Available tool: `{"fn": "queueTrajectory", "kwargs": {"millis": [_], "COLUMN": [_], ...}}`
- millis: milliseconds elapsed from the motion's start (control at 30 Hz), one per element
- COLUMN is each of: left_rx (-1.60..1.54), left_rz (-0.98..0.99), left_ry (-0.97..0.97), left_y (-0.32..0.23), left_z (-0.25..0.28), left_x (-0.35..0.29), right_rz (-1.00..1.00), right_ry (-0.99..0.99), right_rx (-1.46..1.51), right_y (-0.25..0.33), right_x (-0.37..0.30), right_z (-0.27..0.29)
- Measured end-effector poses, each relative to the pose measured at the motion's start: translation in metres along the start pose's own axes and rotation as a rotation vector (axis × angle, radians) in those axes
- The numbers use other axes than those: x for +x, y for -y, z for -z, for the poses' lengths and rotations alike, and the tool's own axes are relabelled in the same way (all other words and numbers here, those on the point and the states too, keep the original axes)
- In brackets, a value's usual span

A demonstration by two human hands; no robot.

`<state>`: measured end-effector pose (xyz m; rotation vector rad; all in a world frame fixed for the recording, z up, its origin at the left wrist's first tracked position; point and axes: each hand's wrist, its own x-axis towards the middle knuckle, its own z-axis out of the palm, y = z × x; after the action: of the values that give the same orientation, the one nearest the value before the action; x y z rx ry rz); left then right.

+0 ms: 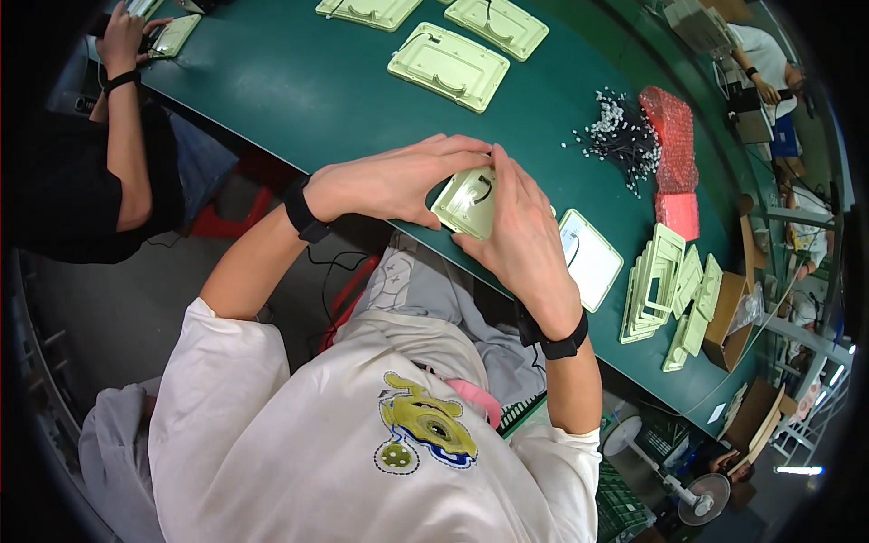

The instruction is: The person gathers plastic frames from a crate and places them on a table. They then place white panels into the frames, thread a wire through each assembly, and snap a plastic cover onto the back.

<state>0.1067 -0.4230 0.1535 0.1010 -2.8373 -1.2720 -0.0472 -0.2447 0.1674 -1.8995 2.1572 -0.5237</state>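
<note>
A pale green plastic casing (467, 201) with a short black cable on its back sits at the near edge of the table, between my two hands. My left hand (398, 181) wraps round its left side, thumb on the near edge and fingers along the far edge. Around the right side closes my right hand (520, 213), its thumb low and its fingertips meeting the left ones at the far corner. Much of the casing's right part is hidden by the right hand. Just right of that hand lies a pale-framed white panel (588, 261).
Finished-looking pale green casings (449, 67) lie at the far side of the green table (299, 90). Right are a heap of black cables with white connectors (623, 140), red bubble wrap (670, 136), stacked frames (654, 285) and a cardboard box (727, 326). A co-worker's hand (122, 41) works far left.
</note>
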Motion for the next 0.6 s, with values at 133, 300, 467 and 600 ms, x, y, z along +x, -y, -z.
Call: {"fn": "queueTrajectory", "kwargs": {"millis": [133, 300, 467, 600], "left_rx": [0.04, 0.086, 0.105, 0.138], "left_rz": [-0.012, -0.04, -0.043, 0.013], "left_ry": [0.018, -0.016, -0.007, 0.045], "left_y": [0.005, 0.003, -0.002, -0.007], "left_z": [-0.002, -0.003, -0.002, 0.001], "left_x": [0.005, 0.005, 0.008, 0.011], "right_rz": [-0.007, -0.148, -0.184, -0.152], "right_ry": [0.011, 0.158, 0.218, 0.206], "right_rx": [-0.15, -0.239, -0.208, -0.186], "right_y": [0.003, 0.004, 0.003, -0.001], "right_x": [-0.009, -0.024, -0.026, -0.03], "right_z": [0.007, 0.031, 0.034, 0.033]}}
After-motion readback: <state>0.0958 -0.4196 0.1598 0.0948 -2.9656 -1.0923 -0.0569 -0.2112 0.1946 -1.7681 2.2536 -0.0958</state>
